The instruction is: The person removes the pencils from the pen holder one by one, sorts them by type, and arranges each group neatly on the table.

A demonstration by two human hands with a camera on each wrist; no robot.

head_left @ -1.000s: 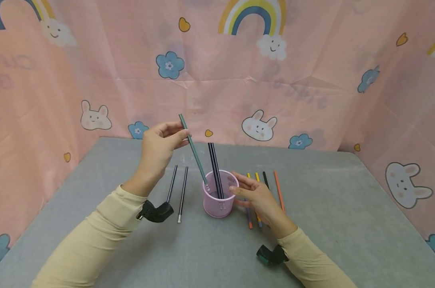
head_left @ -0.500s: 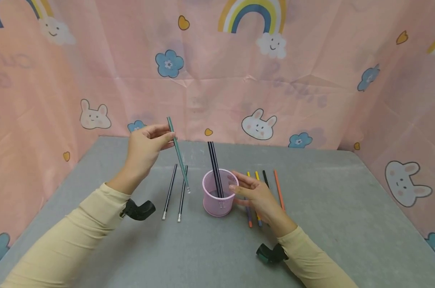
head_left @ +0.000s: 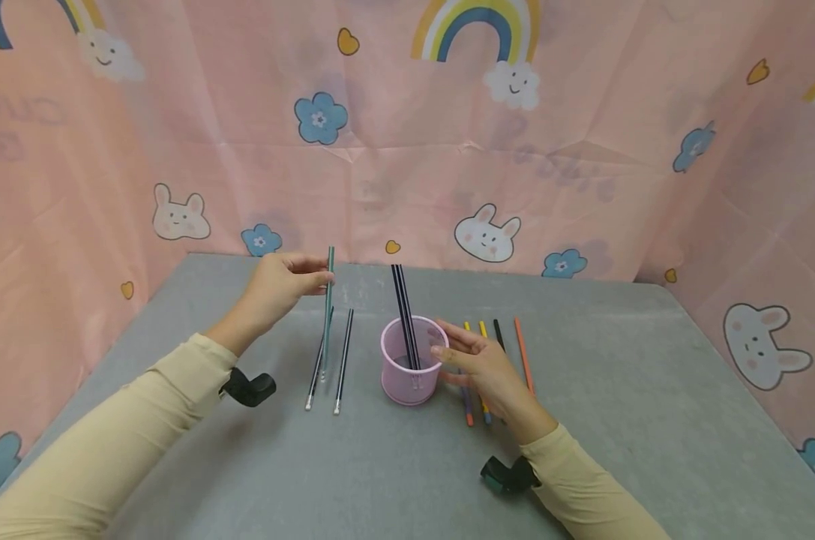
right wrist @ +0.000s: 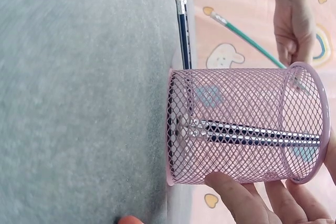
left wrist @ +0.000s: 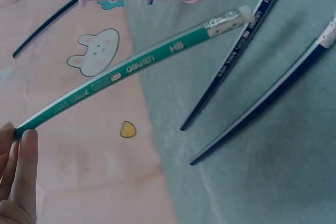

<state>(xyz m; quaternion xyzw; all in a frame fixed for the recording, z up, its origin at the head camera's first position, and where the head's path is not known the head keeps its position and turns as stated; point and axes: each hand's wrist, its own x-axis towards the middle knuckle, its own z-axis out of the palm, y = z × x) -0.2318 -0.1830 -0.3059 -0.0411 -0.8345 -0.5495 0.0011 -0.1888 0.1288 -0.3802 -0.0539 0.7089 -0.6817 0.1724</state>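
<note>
My left hand [head_left: 275, 289] pinches a green pencil [left wrist: 126, 69] near its upper end. The pencil hangs nearly upright in the head view, eraser end down, over the dark blue pencils on the table. Those are a left dark blue pencil [head_left: 318, 367] and a right dark blue pencil [head_left: 343, 364], both with their erasers toward me. My right hand [head_left: 484, 371] holds the pink mesh pencil cup [head_left: 407, 390] from its right side, fingers and thumb around it. Inside the cup, dark blue pencils [head_left: 403, 307] lean with their erasers at the bottom.
Right of the cup, partly behind my right hand, lie yellow-ended pencils [head_left: 484, 334], a black pencil [head_left: 498, 334] and an orange pencil [head_left: 525, 356]. The grey tabletop [head_left: 380, 472] meets a pink printed curtain [head_left: 394, 180] at the back and sides.
The green pencil has moved left, away from the cup's rim, then down over the left dark blue pencil, turning more upright. My right hand and the cup have stayed in place.
</note>
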